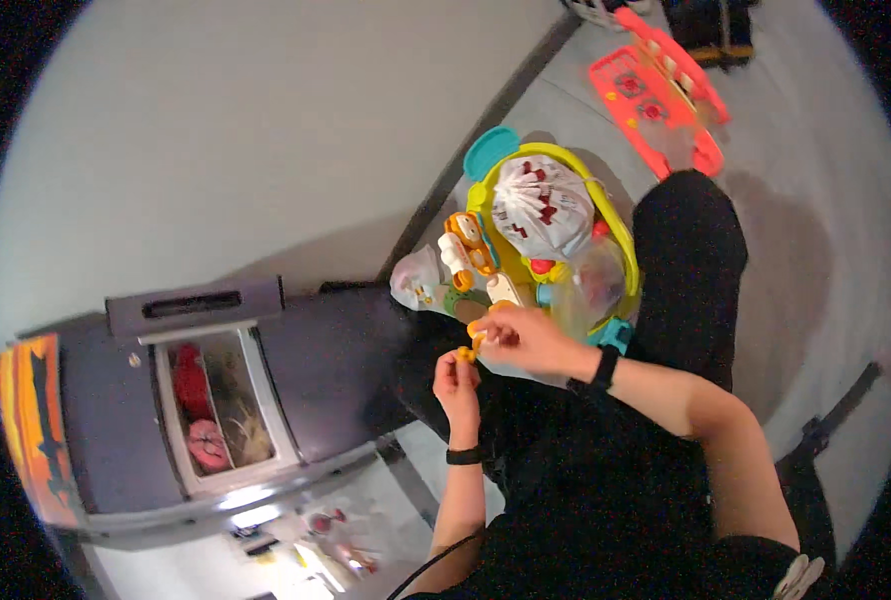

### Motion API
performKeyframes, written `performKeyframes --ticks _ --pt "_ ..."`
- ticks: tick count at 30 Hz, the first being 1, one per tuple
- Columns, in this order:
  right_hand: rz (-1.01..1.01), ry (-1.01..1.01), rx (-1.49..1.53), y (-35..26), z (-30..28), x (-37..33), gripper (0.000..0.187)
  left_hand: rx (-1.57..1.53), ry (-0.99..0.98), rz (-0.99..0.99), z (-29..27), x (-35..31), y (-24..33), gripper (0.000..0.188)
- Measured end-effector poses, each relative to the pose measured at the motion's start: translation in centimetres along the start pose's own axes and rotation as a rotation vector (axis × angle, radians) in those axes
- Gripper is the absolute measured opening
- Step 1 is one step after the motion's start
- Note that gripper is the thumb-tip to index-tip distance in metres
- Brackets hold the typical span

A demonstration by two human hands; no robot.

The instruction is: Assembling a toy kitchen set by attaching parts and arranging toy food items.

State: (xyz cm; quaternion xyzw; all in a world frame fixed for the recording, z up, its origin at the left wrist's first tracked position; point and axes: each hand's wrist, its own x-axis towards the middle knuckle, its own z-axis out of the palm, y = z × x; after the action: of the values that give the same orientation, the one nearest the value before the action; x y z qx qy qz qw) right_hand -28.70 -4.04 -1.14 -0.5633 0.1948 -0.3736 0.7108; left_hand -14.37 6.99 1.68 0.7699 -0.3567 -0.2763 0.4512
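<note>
My left hand (457,388) is raised over my lap with its fingers pinched on a small yellow-orange piece (466,354). Just above and to the right, my right hand (532,340) is closed, fingertips on a small orange-and-white part (478,331). The two pieces are close together; whether they are joined, I cannot tell. Beyond my hands stands a yellow-green tub (621,232) with a blue end piece. In it lie a white drawstring bag (544,208) with dark red marks, a clear plastic bag and small toy parts. An orange-and-white toy (471,245) sits at its left side.
A small white patterned bag (418,278) rests left of the tub. A coral-red toy stove panel (656,100) lies on the floor at upper right. A dark cabinet (336,360) with a framed window stands at left, against the grey wall (266,130).
</note>
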Motion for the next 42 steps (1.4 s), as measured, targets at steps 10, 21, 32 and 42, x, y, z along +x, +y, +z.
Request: performKeyframes --ticks 10,21,32,42 --pt "0.088 -0.161 -0.162 -0.1 0.9 -1.7 0.022 -0.244 -0.224 -0.154 1.2 -2.6 -0.7 0.015" --pt "0.364 -0.080 -0.043 2.9 1.5 -1.5 0.017 -0.245 0.050 -0.165 0.5 -1.7 -1.8 0.007" --pt "0.379 0.010 -0.064 5.7 1.3 -1.8 0.021 0.065 0.141 -0.006 -0.2 -0.8 -3.8 0.021" --pt "0.409 0.000 -0.093 7.2 1.4 -1.7 0.020 0.108 0.163 0.020 0.1 0.1 -3.8 0.020"
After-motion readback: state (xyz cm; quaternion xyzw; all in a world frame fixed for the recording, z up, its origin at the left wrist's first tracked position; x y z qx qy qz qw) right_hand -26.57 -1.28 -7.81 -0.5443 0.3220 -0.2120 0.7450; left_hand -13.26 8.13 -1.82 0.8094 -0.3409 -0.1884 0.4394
